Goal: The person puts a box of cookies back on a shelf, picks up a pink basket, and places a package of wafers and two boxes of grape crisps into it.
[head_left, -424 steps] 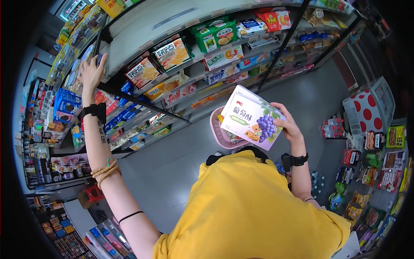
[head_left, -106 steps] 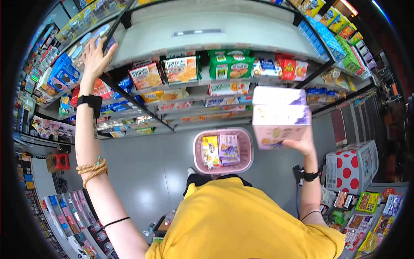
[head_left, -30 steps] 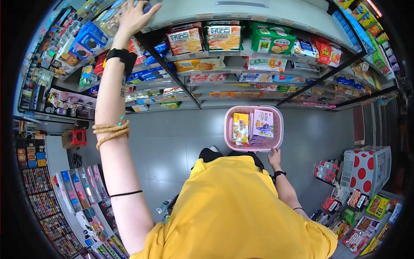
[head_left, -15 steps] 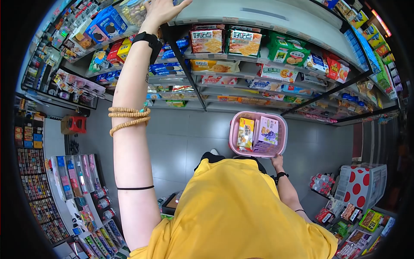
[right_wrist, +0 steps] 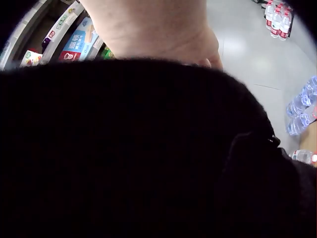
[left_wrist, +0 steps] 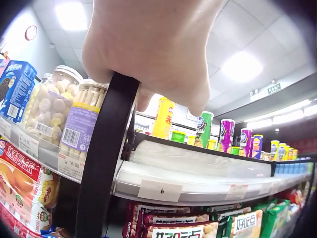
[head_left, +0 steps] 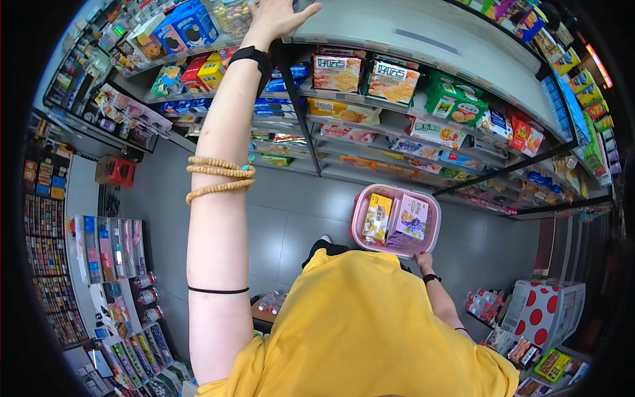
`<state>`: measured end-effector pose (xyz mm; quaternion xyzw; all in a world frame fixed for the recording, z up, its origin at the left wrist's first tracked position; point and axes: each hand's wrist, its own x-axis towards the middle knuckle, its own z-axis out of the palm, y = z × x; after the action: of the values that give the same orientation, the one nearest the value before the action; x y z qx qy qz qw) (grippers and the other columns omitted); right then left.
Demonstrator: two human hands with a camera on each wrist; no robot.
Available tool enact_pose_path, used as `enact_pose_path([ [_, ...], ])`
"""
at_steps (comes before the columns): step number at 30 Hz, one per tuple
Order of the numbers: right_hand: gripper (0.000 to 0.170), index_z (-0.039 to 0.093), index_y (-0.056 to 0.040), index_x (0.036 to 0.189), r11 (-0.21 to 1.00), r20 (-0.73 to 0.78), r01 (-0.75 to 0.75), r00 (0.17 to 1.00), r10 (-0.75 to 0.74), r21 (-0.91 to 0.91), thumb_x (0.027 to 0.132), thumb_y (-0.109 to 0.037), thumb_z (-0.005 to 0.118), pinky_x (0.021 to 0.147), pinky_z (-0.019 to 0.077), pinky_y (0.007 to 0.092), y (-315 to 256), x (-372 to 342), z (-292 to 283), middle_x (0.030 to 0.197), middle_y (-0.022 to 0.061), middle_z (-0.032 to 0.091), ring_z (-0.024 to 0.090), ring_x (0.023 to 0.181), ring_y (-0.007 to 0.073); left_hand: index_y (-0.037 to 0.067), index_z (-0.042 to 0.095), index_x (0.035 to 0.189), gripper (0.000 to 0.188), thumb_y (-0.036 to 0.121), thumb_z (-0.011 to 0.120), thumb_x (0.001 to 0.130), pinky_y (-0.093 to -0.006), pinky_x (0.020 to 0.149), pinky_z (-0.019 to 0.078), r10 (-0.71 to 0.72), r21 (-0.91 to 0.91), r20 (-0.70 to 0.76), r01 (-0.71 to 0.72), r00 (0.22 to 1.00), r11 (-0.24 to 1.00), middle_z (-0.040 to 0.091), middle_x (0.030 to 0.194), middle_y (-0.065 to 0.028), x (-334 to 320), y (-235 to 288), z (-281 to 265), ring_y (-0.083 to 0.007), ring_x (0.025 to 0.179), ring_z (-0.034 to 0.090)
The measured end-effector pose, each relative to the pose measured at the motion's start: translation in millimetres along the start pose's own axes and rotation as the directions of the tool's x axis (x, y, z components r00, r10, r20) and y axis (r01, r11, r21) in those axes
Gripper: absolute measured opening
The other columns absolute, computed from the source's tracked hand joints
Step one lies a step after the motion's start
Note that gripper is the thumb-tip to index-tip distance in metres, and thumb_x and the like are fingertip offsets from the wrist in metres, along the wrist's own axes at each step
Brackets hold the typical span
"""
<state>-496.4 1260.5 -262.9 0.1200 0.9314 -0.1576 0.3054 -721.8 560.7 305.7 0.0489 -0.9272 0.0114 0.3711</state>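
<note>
My left hand stretches up to the top shelf at the left. Its fingers are spread, and the left wrist view has it resting over the top end of a black shelf post. Low at my right side, my right hand holds the near right corner of a pink basket by the rim. Inside the basket a yellow box lies left of a stack of purple boxes with grapes on them. In the right wrist view a black shape hides most of that hand.
Biscuit packs line the lower shelves. Jars of snacks and a blue box stand left of the post. A white cabinet with red dots stands at the right, near packs of bottles. Display racks are at the left.
Purple boxes held in my right hand earlier are in the basket, and that hand has come down to its rim. My left hand stays at the shelf's left end while the head view has turned left.
</note>
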Motion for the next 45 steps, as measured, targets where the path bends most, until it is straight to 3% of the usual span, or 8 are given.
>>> enact_pose_path([
  [5,0.051,0.07,0.0005,0.114,0.997,-0.019,0.036,0.999,-0.037,-0.064,0.08,-0.037,0.069,0.101,0.0475,0.0417,-6.1,2.9,1.4,0.115,0.0233,0.069,0.061,0.118,0.0371,0.008,0.059,0.13,0.07,0.061,0.064,0.084,-0.0543,0.11,0.0272,0.042,-0.042,-0.129,-0.047,0.991,0.998,0.047,0.141,-0.0172,-0.6,-0.5,5.9,-0.0354,0.136,0.038],
  [11,0.051,0.071,-0.0026,0.116,0.997,0.038,-0.032,0.999,0.035,-0.074,0.081,-0.04,0.069,0.11,0.0389,0.0414,-20.8,-8.8,-4.6,0.126,0.0207,0.065,0.046,0.133,0.0374,0.008,0.058,0.131,0.072,0.061,0.064,0.084,-0.0544,0.11,0.0273,-0.019,0.007,-0.037,0.019,0.999,1.0,0.047,0.14,-0.0205,0.1,4.1,0.5,-0.038,0.135,0.039],
  [17,0.053,0.071,-0.0025,0.117,0.998,0.055,-0.027,0.998,0.03,-0.054,0.084,-0.043,0.061,0.111,0.039,0.0421,-19.1,-12.9,-3.3,0.128,0.0215,0.064,0.043,0.136,0.0397,0.008,0.059,0.13,0.071,0.062,0.064,0.084,-0.0563,0.11,0.0292,-0.024,-0.063,0.032,0.026,0.999,0.998,0.048,0.14,-0.0217,1.8,2.6,-1.0,-0.0402,0.134,0.04],
  [21,0.054,0.07,-0.0018,0.118,0.996,0.07,0.015,0.998,-0.009,-0.085,0.083,-0.043,0.062,0.114,0.0362,0.0429,-15.2,-10.2,-1.4,0.128,0.021,0.064,0.039,0.139,0.04,0.009,0.059,0.131,0.075,0.066,0.06,0.083,-0.0577,0.109,0.0299,-0.023,0.062,0.056,0.02,0.998,0.998,0.047,0.141,-0.0213,-0.2,7.0,-5.7,-0.04,0.134,0.04],
  [28,0.051,0.072,-0.0032,0.114,0.996,0.045,0.054,0.998,-0.051,-0.073,0.082,-0.042,0.064,0.115,0.0337,0.0422,-12.6,-10.8,1.3,0.123,0.0223,0.067,0.037,0.14,0.0406,0.006,0.055,0.137,0.084,0.068,0.06,0.081,-0.0573,0.117,0.0205,-0.031,0.153,0.118,0.013,0.993,0.988,0.04,0.151,-0.0212,-0.4,5.2,-1.8,-0.0406,0.143,0.029],
  [39,0.048,0.073,-0.0044,0.112,0.995,0.07,0.047,0.997,-0.041,-0.088,0.082,-0.041,0.063,0.116,0.0329,0.0425,-12.8,-10.1,2.7,0.123,0.021,0.067,0.035,0.141,0.0419,0.012,0.058,0.136,0.08,0.07,0.059,0.081,-0.0617,0.111,0.0273,-0.026,0.146,0.097,0.012,0.995,0.989,0.048,0.142,-0.0249,-2.7,3.9,-1.6,-0.0419,0.135,0.039],
  [42,0.048,0.074,-0.0047,0.11,0.994,0.105,0.039,0.994,-0.029,-0.098,0.081,-0.041,0.063,0.116,0.0336,0.0424,-6.1,-4.8,7.5,0.126,0.0215,0.065,0.035,0.141,0.0422,0.022,0.053,0.142,0.084,0.082,0.044,0.084,-0.0646,0.114,0.0204,-0.027,0.294,0.116,-0.008,0.993,0.956,0.038,0.155,-0.0135,2.3,-9.0,27.2,-0.0357,0.147,0.027],
  [45,0.048,0.074,-0.0048,0.11,0.997,0.138,0.015,0.99,-0.005,-0.07,0.081,-0.042,0.062,0.115,0.0345,0.0423,3.4,8.0,18.6,0.13,0.0243,0.062,0.034,0.142,0.042,0.022,0.05,0.145,0.085,0.081,0.044,0.085,-0.0641,0.116,0.0202,-0.077,0.349,0.193,0.005,0.978,0.937,0.037,0.156,-0.0117,5.8,-3.4,23.0,-0.0353,0.148,0.026],
])
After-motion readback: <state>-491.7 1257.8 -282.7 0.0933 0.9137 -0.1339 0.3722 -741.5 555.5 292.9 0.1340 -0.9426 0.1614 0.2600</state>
